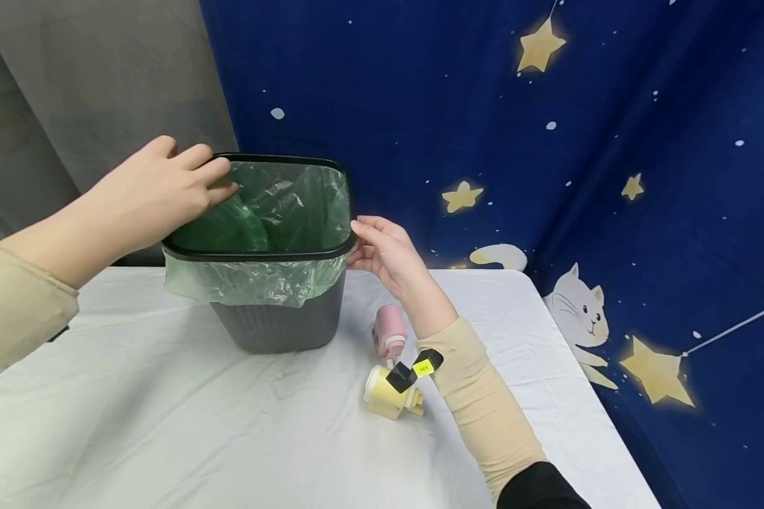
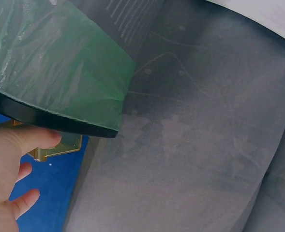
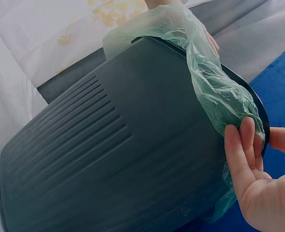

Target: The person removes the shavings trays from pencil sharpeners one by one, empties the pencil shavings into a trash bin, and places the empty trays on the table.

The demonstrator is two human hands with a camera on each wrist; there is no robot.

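Observation:
A dark grey trash bin (image 1: 280, 329) stands on the white table, its black rim (image 1: 261, 256) uppermost. A translucent green trash bag (image 1: 248, 279) lines it and is folded down outside the rim. My right hand (image 1: 385, 251) pinches the rim and bag on the right side; in the right wrist view the fingers (image 3: 236, 150) lie outside over the bag, the thumb on the other side. My left hand (image 1: 172, 184) is above the left side, fingers bent loosely over the opening. One digit touches the rim in the left wrist view, other fingertips apart from it.
A pink pump bottle (image 1: 390, 329) and a yellow pump bottle (image 1: 387, 392) lie on the white tabletop (image 1: 242, 438), below my right wrist. Behind the table hang a blue star-patterned curtain (image 1: 407, 92) and a grey cloth (image 1: 127, 71).

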